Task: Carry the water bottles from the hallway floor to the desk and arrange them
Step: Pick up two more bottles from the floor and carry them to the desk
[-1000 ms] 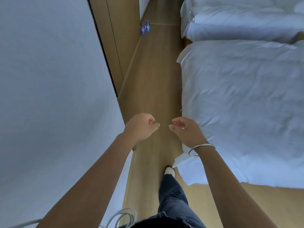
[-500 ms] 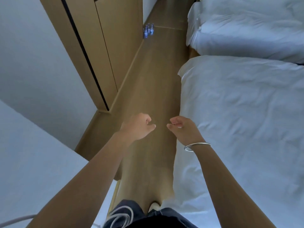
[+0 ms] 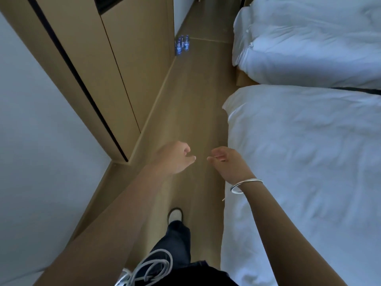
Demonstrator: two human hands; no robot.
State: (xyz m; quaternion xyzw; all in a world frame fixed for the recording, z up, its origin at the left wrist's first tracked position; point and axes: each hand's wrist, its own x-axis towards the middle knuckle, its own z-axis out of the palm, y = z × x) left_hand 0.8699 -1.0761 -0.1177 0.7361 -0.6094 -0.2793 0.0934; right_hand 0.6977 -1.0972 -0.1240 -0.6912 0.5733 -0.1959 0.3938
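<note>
head-worn view, facing forward, downward

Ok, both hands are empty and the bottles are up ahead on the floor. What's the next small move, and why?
Probably keep walking forward. The water bottles stand far off by the wooden cabinet, well beyond the left hand and right hand, which hold nothing. The floor beside the bed looks unobstructed.

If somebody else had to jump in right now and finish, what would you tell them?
Left hand: loosely curled, holding nothing.
Right hand: loosely curled, holding nothing.
Water bottles: standing in a small cluster on the floor far ahead, by the wooden cabinet, across from the beds.
Done: nothing carried yet.
Left: walk up, pick up the bottles, take them to the desk, which isn't in view, and arrange them.
</note>
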